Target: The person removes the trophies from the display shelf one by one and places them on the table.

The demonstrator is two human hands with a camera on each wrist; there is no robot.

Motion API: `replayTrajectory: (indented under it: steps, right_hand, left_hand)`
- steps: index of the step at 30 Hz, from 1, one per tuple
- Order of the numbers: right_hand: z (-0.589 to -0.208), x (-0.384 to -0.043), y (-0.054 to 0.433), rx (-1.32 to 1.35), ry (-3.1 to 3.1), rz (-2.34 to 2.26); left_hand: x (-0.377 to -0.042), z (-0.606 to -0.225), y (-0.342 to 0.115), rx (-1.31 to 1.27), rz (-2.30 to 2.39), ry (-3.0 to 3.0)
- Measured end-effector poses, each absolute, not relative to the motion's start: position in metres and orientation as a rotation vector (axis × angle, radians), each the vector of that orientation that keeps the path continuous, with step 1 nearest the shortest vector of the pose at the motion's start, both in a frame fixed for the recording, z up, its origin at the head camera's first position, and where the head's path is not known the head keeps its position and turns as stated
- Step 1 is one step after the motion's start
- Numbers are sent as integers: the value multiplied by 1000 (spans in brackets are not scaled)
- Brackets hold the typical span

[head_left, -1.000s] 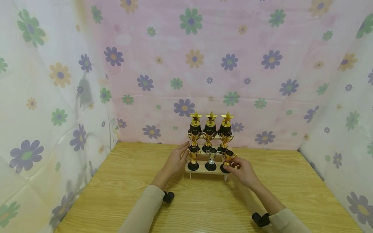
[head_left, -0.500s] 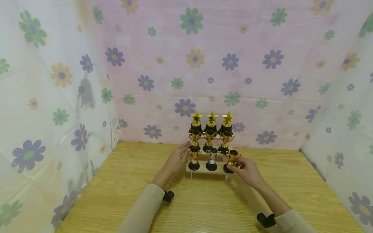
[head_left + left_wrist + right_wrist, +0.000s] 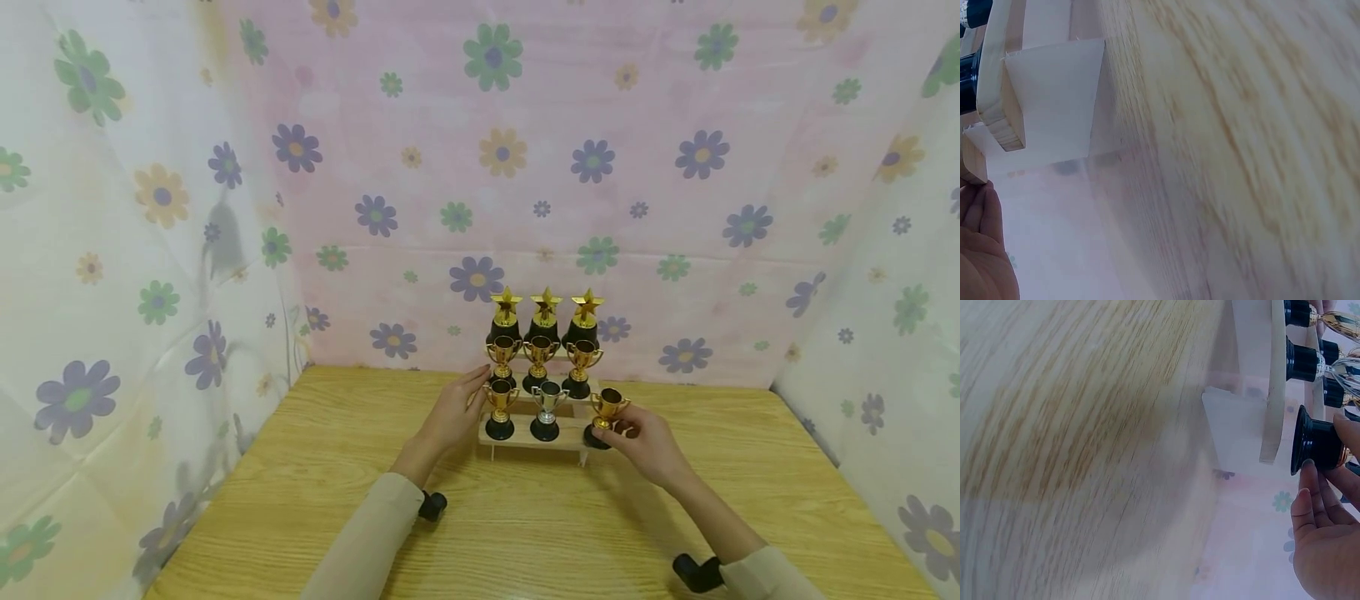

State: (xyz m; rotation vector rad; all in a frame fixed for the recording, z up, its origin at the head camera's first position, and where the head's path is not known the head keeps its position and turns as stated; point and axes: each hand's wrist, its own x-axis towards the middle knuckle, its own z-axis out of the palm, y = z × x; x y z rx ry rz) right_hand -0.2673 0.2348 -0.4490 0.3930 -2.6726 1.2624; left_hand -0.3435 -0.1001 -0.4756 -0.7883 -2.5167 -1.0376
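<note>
My right hand (image 3: 648, 443) pinches a small gold trophy cup (image 3: 608, 403) with a black base, fingers and thumb around its lower part. In the right wrist view its base (image 3: 1317, 442) is apart from the lowest shelf's end. A tiered wooden stand (image 3: 517, 443) bears the other trophies. On its lowest shelf are a gold cup (image 3: 500, 397) at left and a silver cup (image 3: 548, 398) in the middle. My left hand (image 3: 452, 412) rests straight fingertips against the left side of the stand, at a shelf end (image 3: 974, 164) in the left wrist view.
Three gold cups (image 3: 540, 354) line the middle shelf, and three gold star trophies (image 3: 545, 310) stand on the top one behind them. The stand has white side legs (image 3: 1054, 103) and sits on a wood-grain table (image 3: 480, 533). Flowered cloth (image 3: 420, 125) hangs at the back and sides.
My right hand has drawn the gold trophy cup rightward, from the right end of the lowest shelf to beyond that end. My left hand has stayed at the stand's left side.
</note>
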Motion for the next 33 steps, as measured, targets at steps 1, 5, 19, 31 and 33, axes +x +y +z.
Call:
replayTrajectory:
  steps: [1, 5, 19, 31, 33]
  right_hand:
    - [-449, -267, 235, 393, -2672, 1264]
    - [-450, -265, 239, 386, -2679, 1253]
    - [-454, -261, 253, 342, -2698, 1234]
    - [-456, -259, 267, 350, -2688, 1225]
    - [-457, -259, 269, 344, -2693, 1228]
  left_hand:
    - [-344, -476, -100, -791, -1038, -2516]
    - [-344, -476, -100, -801, -1040, -2512]
    - [-343, -477, -99, -806, -1052, -2490]
    - [-345, -477, -100, -803, -1029, -2480]
    - [-345, -478, -101, -804, -1032, -2480]
